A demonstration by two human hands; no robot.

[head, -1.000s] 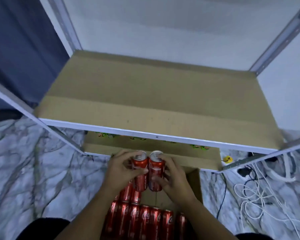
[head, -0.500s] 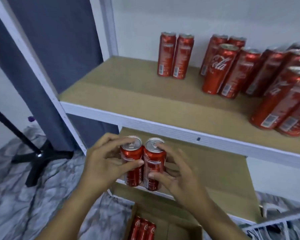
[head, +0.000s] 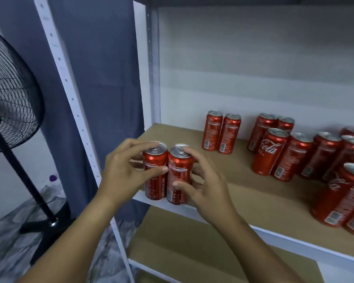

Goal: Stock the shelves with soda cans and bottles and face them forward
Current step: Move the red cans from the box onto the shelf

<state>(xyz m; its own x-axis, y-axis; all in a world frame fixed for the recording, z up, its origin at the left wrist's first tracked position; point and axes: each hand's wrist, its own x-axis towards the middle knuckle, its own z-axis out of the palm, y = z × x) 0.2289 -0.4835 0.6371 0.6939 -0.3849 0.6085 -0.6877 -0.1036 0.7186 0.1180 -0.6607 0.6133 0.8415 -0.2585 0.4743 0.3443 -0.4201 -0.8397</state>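
Note:
Two red soda cans are held side by side at the front left edge of the cardboard-lined shelf (head: 253,193). My left hand (head: 121,172) grips the left can (head: 154,176), thumb across its front and fingers over the rim. My right hand (head: 204,186) grips the right can (head: 179,174) the same way. Both cans are upright with their label text toward me; their bottoms sit level with the shelf's front lip. Several red cans (head: 270,152) stand on the shelf to the right, and a pair (head: 221,132) stands at the back.
White steel uprights (head: 70,94) frame the shelving at the left. A black standing fan (head: 10,94) is on the left, before a blue curtain. A lower cardboard-lined shelf (head: 192,248) shows beneath. The left part of the upper shelf holds only cardboard.
Both hands lifted the two cans from the box on the floor, past the lower shelf, up to the front edge of the stocked shelf. The view rose with them.

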